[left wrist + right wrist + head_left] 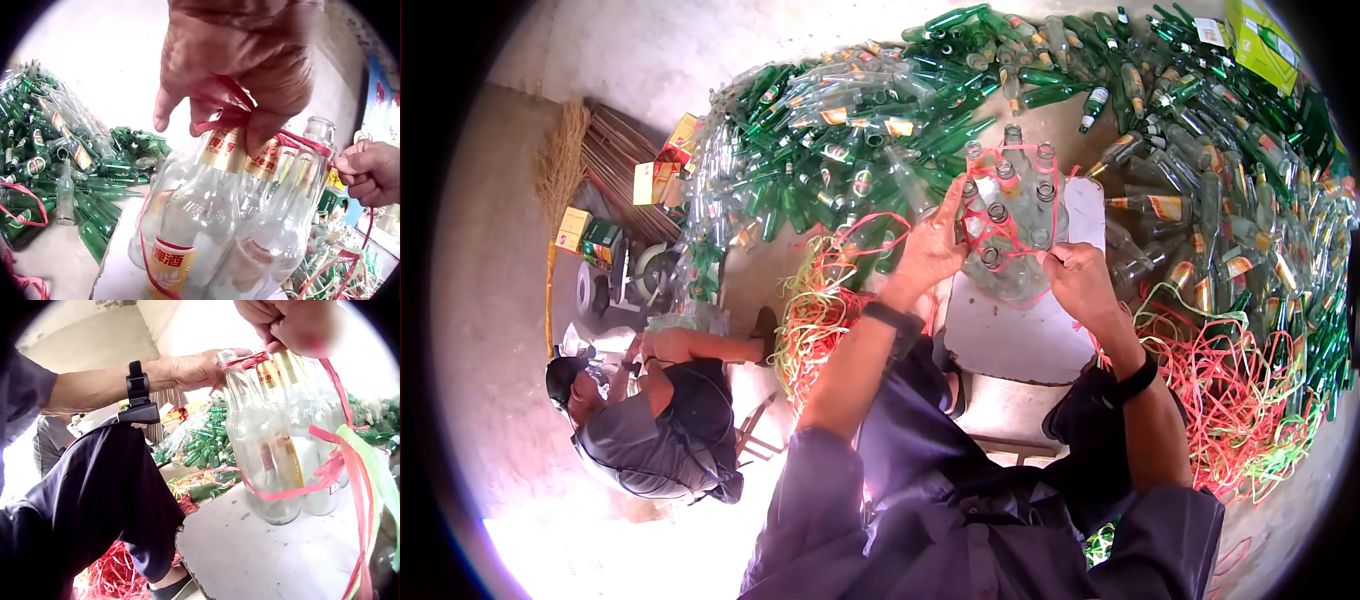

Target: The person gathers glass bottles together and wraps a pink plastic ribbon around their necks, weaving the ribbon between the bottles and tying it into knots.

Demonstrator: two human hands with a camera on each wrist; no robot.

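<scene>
A bundle of several clear glass bottles (1006, 277) stands upright on a white-topped stool (1010, 340). Red plastic strap (284, 492) runs around the bodies of the bottles, and more of it loops about their necks. My left hand (935, 250) is at the left side of the necks, its fingers curled with the red strap (228, 119) between them. On the right side, my right hand (1082, 280) pinches the strap beside a bottle neck; the left wrist view shows the right hand's (369, 172) thumb and finger together on it. Gold neck labels show under the left hand.
Piles of green and clear bottles (860, 130) spread behind and to the right. Tangled red and green straps (1220, 400) lie right of the stool, with another heap (825, 310) at left. Another person (660, 420) sits at left, near a broom (560, 170) and cartons (658, 184).
</scene>
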